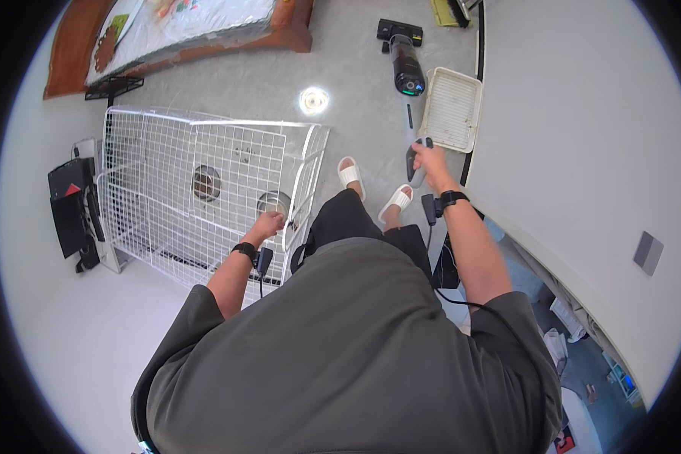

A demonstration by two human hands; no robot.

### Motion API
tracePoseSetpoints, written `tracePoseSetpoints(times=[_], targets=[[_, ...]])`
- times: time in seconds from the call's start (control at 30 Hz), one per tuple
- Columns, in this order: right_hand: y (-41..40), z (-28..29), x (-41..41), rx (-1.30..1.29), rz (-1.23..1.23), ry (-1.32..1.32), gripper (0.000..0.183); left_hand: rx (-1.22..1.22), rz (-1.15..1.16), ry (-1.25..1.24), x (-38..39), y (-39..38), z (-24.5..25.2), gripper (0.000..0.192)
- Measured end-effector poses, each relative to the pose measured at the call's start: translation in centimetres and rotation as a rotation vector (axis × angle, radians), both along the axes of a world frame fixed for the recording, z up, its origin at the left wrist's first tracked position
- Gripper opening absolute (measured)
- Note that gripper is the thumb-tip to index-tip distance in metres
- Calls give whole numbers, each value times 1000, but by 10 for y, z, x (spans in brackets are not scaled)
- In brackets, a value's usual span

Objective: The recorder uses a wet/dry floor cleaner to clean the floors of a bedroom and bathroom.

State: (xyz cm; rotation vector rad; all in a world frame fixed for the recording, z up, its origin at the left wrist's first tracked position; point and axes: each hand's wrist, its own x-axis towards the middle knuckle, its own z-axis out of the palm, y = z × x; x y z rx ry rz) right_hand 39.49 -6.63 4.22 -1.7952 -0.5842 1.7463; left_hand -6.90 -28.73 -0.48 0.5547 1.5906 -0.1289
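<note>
My right hand (429,163) grips the handle (413,164) of a cordless floor cleaner. The cleaner's dark body (407,65) and floor head (400,32) rest farther ahead on the grey floor, with a small lit display on the body. My left hand (269,225) is over the near right part of a white wire pet pen (238,170), close to its corner; whether it touches the wire cannot be told. Its fingers are partly curled, and nothing is plainly held. Two round bowls (206,183) (273,205) show through the wire.
An off-white slatted plastic tray (452,110) lies beside the wall at right. A wood-framed bed (292,25) stands at upper left. A broom and yellow dustpan (445,12) are at the top. Dark equipment (74,210) stands left of the pen.
</note>
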Motion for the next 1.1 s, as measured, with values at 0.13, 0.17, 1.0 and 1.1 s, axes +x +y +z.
tracePoseSetpoints(times=[0.13,0.17,1.0,1.1], targets=[[-34,14,38,-38,79,75,18,62,116,83,0,-37,-9,37],[-51,23,48,-75,125,10,18,65,129,84,4,-45,-13,37],[-41,-14,155,509,1326,-725,42,16,676,201,319,-257,77,40],[-22,-37,139,500,1307,-692,44,85,813,301,349,-306,97,37]])
